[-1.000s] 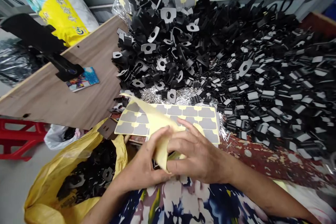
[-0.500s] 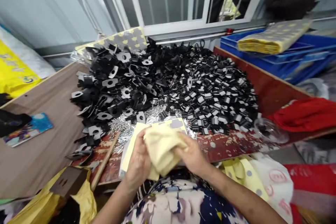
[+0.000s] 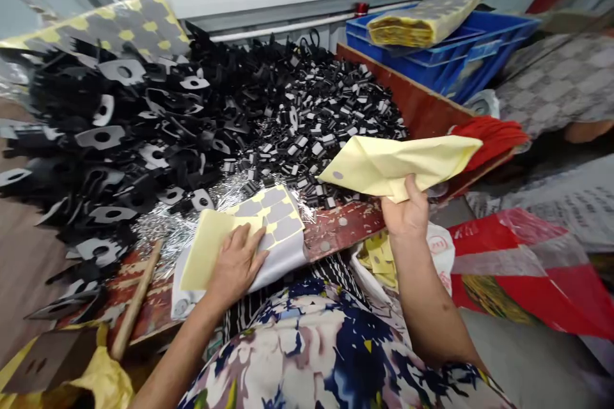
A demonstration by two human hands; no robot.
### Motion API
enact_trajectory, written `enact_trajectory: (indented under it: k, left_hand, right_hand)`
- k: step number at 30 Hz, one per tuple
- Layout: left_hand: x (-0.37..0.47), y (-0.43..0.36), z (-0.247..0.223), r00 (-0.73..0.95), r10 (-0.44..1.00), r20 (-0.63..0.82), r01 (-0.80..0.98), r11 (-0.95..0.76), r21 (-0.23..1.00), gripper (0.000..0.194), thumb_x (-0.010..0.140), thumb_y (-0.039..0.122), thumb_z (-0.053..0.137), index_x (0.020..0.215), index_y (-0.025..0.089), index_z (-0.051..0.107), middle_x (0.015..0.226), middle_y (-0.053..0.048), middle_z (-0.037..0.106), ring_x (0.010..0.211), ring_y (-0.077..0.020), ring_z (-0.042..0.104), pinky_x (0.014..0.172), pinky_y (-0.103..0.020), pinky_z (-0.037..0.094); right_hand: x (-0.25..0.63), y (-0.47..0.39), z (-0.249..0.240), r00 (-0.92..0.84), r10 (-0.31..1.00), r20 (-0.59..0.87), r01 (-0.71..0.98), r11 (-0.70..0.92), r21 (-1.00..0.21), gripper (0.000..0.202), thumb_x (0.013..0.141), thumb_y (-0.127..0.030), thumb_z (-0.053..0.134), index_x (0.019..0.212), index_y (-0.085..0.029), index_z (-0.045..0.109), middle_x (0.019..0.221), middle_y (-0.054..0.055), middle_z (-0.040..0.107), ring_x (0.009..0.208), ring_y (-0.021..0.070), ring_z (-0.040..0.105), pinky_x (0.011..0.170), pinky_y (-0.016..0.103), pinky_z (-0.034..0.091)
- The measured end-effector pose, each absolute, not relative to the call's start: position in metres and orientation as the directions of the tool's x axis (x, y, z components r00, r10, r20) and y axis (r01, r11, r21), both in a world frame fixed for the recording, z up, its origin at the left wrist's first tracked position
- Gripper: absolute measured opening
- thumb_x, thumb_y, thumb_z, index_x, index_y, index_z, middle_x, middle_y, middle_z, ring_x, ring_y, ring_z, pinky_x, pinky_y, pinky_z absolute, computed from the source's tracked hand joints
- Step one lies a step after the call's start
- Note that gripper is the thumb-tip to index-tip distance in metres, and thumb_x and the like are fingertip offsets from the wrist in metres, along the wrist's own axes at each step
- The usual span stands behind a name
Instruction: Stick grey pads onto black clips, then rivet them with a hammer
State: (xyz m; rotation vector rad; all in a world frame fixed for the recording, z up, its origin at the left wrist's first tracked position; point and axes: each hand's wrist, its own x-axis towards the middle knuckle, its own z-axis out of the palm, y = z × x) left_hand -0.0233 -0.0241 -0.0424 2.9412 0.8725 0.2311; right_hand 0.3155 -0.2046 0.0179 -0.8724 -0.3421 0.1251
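My right hand (image 3: pixel 407 211) pinches a crumpled sheet of yellow backing paper (image 3: pixel 384 163), holding it up over the right part of the bench. One grey dot shows near the paper's left end. My left hand (image 3: pixel 237 262) lies flat, fingers spread, on a sheet of grey die-cut stickers (image 3: pixel 281 214) with yellow backing, its left part folded over to the plain yellow side (image 3: pixel 199 249). Under that sheet is a white cloth-like pad (image 3: pixel 283 262) at the bench's front edge.
Black pieces with grey ring faces (image 3: pixel 103 137) and small black-and-grey parts (image 3: pixel 330 115) heap behind my hands, with silver pins (image 3: pixel 167 223) in front. A wooden stick (image 3: pixel 139 300) lies left. A blue crate (image 3: pixel 470 57) stands back right. Yellow scraps (image 3: pixel 381 255) fill a white bag below.
The yellow paper was crumpled between both hands. My right hand has carried it to the right, partly unfolded. My left hand has let go and come down on the sticker sheet. The view has turned right.
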Motion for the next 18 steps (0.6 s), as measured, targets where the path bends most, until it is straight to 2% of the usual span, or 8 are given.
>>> enact_trajectory:
  k: [3, 5, 7, 8, 10, 12, 14, 18]
  left_hand:
    - [-0.023, -0.024, -0.046, 0.822, 0.545, 0.165, 0.536, -0.839, 0.096, 0.07, 0.102, 0.053, 0.037, 0.156, 0.008, 0.045, 0.148, -0.027, 0.052, 0.138, -0.0426, 0.046, 0.114, -0.058, 0.038]
    - [-0.022, -0.023, -0.048, 0.817, 0.545, 0.187, 0.536, -0.838, 0.099, 0.076, 0.102, 0.056, 0.033, 0.158, 0.005, 0.038, 0.147, -0.028, 0.051, 0.138, -0.0441, 0.046, 0.115, -0.059, 0.038]
    - [-0.021, -0.023, -0.047, 0.82, 0.543, 0.182, 0.532, -0.84, 0.106, 0.079, 0.101, 0.058, 0.031, 0.159, 0.004, 0.037, 0.147, -0.029, 0.051, 0.137, -0.0455, 0.047, 0.115, -0.059, 0.038]
    - [-0.02, -0.024, -0.046, 0.822, 0.543, 0.17, 0.532, -0.84, 0.108, 0.079, 0.101, 0.058, 0.031, 0.158, 0.004, 0.039, 0.146, -0.029, 0.051, 0.137, -0.0462, 0.047, 0.115, -0.06, 0.037]
    - [-0.02, -0.026, -0.043, 0.82, 0.554, 0.143, 0.544, -0.833, 0.105, 0.076, 0.102, 0.058, 0.029, 0.154, 0.005, 0.045, 0.147, -0.029, 0.05, 0.137, -0.0471, 0.047, 0.115, -0.061, 0.037]
    - [-0.019, -0.027, -0.04, 0.817, 0.563, 0.125, 0.556, -0.826, 0.092, 0.073, 0.102, 0.057, 0.028, 0.15, 0.007, 0.051, 0.148, -0.03, 0.049, 0.138, -0.0474, 0.047, 0.115, -0.061, 0.037]
    - [-0.019, -0.028, -0.039, 0.817, 0.562, 0.125, 0.558, -0.827, 0.072, 0.071, 0.102, 0.056, 0.027, 0.148, 0.008, 0.054, 0.148, -0.029, 0.049, 0.137, -0.0474, 0.047, 0.114, -0.062, 0.039]
    - [-0.021, -0.026, -0.043, 0.826, 0.543, 0.152, 0.543, -0.839, 0.045, 0.071, 0.102, 0.056, 0.026, 0.148, 0.008, 0.053, 0.146, -0.028, 0.05, 0.136, -0.0467, 0.048, 0.114, -0.063, 0.039]
  right_hand:
    - [0.344, -0.26, 0.017, 0.926, -0.032, 0.376, 0.344, 0.48, -0.807, 0.061, 0.086, -0.036, 0.065, 0.143, -0.023, 0.052, 0.144, 0.01, 0.062, 0.128, 0.0261, 0.064, 0.113, 0.056, 0.049]
    - [0.354, -0.302, 0.002, 0.848, -0.229, 0.479, 0.524, 0.221, -0.822, 0.062, 0.089, -0.038, 0.06, 0.148, -0.023, 0.046, 0.147, 0.012, 0.059, 0.13, 0.0263, 0.063, 0.114, 0.053, 0.05]
    - [0.354, -0.342, -0.026, 0.77, -0.299, 0.564, 0.557, -0.118, -0.822, 0.06, 0.095, -0.04, 0.052, 0.152, -0.021, 0.04, 0.147, 0.016, 0.057, 0.133, 0.0274, 0.06, 0.114, 0.052, 0.049]
    - [0.35, -0.359, -0.045, 0.763, -0.269, 0.587, 0.521, -0.282, -0.806, 0.059, 0.099, -0.041, 0.047, 0.152, -0.019, 0.038, 0.146, 0.019, 0.057, 0.134, 0.0286, 0.059, 0.114, 0.052, 0.049]
    - [0.339, -0.381, -0.087, 0.842, -0.042, 0.538, 0.415, -0.588, -0.695, 0.055, 0.104, -0.039, 0.034, 0.15, -0.01, 0.038, 0.141, 0.026, 0.058, 0.136, 0.0324, 0.057, 0.113, 0.056, 0.047]
    - [0.325, -0.383, -0.129, 0.885, 0.113, 0.453, 0.416, -0.629, -0.657, 0.048, 0.103, -0.038, 0.038, 0.137, -0.008, 0.053, 0.126, 0.025, 0.066, 0.124, 0.035, 0.064, 0.104, 0.056, 0.052]
    - [0.313, -0.367, -0.164, 0.894, 0.261, 0.364, 0.443, -0.632, -0.636, 0.04, 0.104, -0.038, 0.045, 0.128, -0.01, 0.061, 0.117, 0.02, 0.07, 0.111, 0.0317, 0.068, 0.095, 0.051, 0.057]
    - [0.295, -0.308, -0.205, 0.857, 0.482, 0.184, 0.486, -0.636, -0.599, 0.035, 0.101, -0.039, 0.065, 0.13, -0.019, 0.063, 0.13, 0.01, 0.066, 0.11, 0.0235, 0.068, 0.093, 0.044, 0.059]
